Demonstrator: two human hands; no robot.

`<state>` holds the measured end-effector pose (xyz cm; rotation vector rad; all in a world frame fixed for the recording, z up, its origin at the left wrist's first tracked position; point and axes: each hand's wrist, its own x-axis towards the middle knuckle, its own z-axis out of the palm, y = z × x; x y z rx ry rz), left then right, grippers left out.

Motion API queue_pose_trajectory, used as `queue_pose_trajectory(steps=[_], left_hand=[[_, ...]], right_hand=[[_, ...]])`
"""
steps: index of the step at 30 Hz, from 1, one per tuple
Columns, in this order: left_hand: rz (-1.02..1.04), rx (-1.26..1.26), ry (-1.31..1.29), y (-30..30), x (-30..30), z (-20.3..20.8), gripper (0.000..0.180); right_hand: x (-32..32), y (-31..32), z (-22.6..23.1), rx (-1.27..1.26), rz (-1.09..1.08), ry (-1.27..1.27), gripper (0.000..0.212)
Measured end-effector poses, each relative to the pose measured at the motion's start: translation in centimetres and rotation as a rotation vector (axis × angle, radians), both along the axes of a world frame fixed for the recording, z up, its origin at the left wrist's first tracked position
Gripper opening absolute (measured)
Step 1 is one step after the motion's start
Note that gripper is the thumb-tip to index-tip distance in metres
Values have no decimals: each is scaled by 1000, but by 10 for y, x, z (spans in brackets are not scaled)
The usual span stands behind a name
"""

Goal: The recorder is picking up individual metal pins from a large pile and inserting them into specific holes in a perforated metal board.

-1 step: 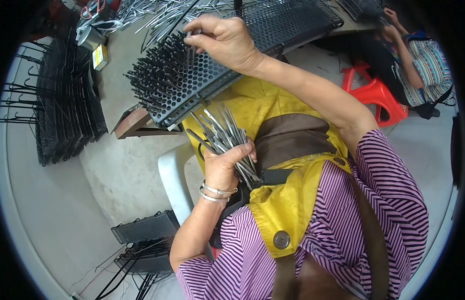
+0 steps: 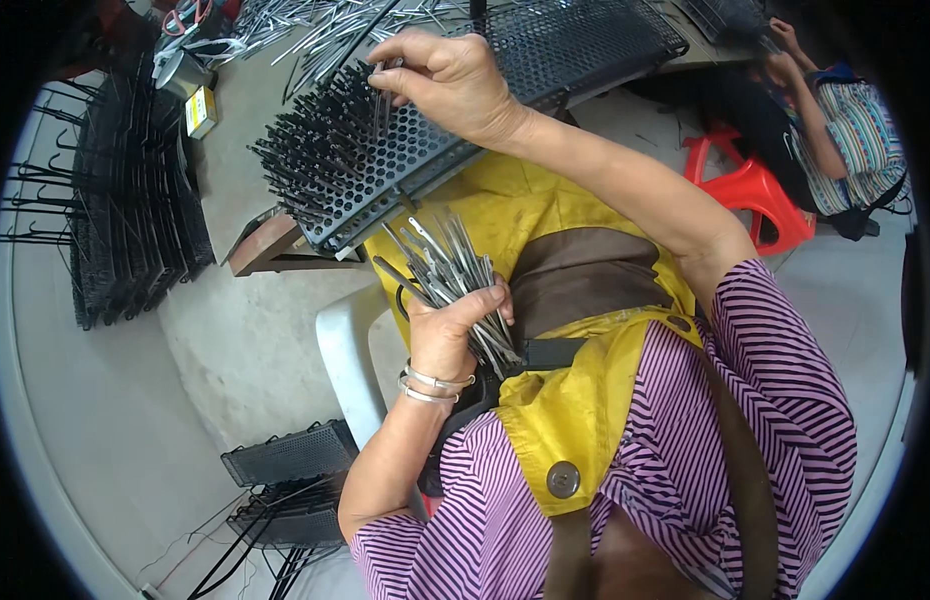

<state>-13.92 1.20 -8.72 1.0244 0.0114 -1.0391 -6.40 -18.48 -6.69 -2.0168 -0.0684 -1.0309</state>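
Note:
My left hand point(image 2: 447, 325), with bangles at its wrist, is closed round a bundle of thin metal rods point(image 2: 450, 270) above my lap. The upper ends of these rods fan out, some flattened with small holes. Over the black perforated rack point(image 2: 385, 190), my right hand point(image 2: 445, 80) pinches a few thin metal rods between thumb and fingers, their lower ends down at the rack's holes. Dark rods point(image 2: 310, 150) stand close together in the holes at the rack's left part. Whether the pinched rods sit inside holes I cannot tell.
Loose silver rods point(image 2: 325, 35) lie on the table behind the rack. A metal can point(image 2: 182, 75) and a small yellow-white box point(image 2: 200, 113) stand at its left. Black racks with hooks point(image 2: 135, 210) hang at far left. Another person point(image 2: 845, 130) works near a red stool point(image 2: 755, 190).

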Motion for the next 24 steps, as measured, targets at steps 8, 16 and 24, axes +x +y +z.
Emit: queue_pose_trajectory(steps=[8,16,24], left_hand=[[-2,-16,16,0,2,0,15],[-10,-6,10,-2,2,1,15],[-46,24,-1,2,3,-3,28]], right_hand=[[10,1,13,-293,-40,-69,12],[28,2,11,-409,58,-25,13],[24,14,22,-512,79,227,11]])
